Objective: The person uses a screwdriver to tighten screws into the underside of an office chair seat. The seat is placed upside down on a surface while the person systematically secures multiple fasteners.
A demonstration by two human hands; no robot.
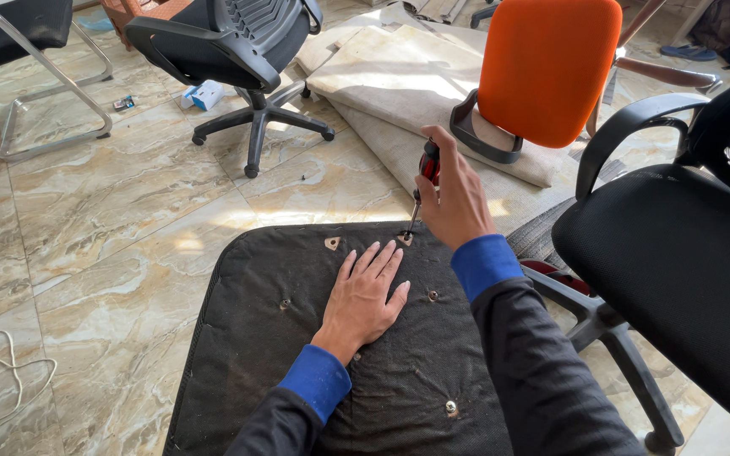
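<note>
Black fabric covers the underside of a seat cushion (280, 371) lying on the marble floor (111, 219), dusty and dotted with screw holes. Left hand (363, 295) rests flat on the cushion, palm down, fingers spread and holding nothing. Right hand (454, 198) is closed around the red and black handle of a screwdriver (422, 181), which stands nearly upright with its tip in a hole at the cushion's far edge, just beyond the left fingertips. Both arms wear dark sleeves with blue cuffs. Near the right hand stands an orange chair back (547, 67) on beige sheets (399, 76). 1 black office chair (686, 262) sits close on the right, another black chair (230, 42) farther back, and a white cord (10, 371) lies at the left.
</note>
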